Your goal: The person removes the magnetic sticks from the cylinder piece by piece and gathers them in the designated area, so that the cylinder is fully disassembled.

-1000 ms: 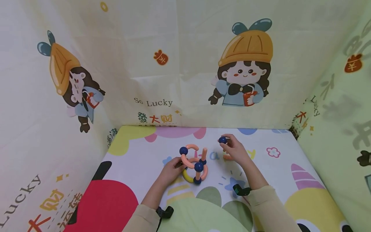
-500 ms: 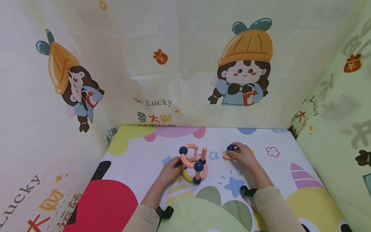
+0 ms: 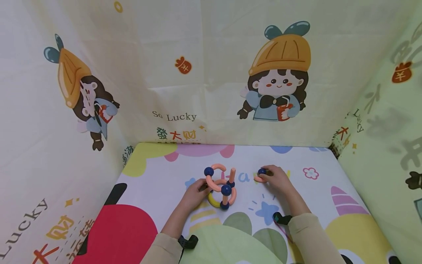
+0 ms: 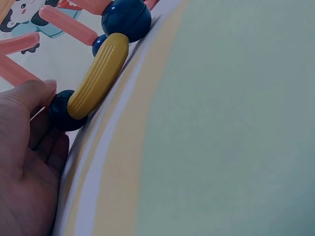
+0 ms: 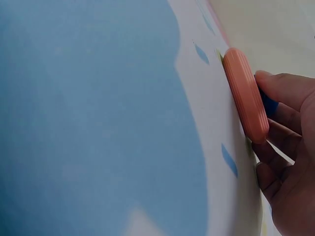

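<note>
Patterned tabletop [image 3: 165, 179] bears ridged sticks [image 4: 98, 76] and glossy round balls [image 4: 126, 19].

Left forearm [image 3: 174, 222] comes in from the near side, angled far and right. Left hand [image 3: 194, 194] is in a pinch grip: left thumb [image 4: 38, 93] on top, left fingers [image 4: 60, 150] bent in below. Right forearm [image 3: 295, 200] also enters from the near side, angled far and left. Right hand [image 3: 276, 178] sits slightly farther out, well apart from the left, also pinching: right thumb [image 5: 285, 88] extended, lower right fingers [image 5: 268, 179] bent.
</note>
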A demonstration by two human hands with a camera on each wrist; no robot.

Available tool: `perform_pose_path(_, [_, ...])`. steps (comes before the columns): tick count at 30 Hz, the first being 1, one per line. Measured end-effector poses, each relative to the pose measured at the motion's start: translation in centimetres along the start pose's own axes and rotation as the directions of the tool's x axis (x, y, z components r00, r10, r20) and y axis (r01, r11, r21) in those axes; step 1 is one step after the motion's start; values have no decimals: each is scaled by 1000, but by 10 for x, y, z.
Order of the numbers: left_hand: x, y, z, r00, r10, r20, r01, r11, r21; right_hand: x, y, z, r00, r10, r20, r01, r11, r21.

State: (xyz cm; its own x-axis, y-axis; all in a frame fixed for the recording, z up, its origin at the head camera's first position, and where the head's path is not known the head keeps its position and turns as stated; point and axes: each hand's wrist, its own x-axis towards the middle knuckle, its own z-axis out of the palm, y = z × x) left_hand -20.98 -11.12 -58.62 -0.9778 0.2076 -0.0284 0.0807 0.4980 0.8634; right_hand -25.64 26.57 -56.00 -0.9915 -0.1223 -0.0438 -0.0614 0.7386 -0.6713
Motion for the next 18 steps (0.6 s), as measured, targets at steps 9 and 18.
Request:
perform_pose_path(9, [0, 1, 0, 1000, 22, 2, -22, 1000, -5, 1, 0, -1, 999, 28, 24, -27, 1000, -16])
perform_pose_path(18, [-1, 2, -1, 999, 36, -1, -36, 999, -6, -7, -24, -3, 996, -10, -91, 8, 1000, -16])
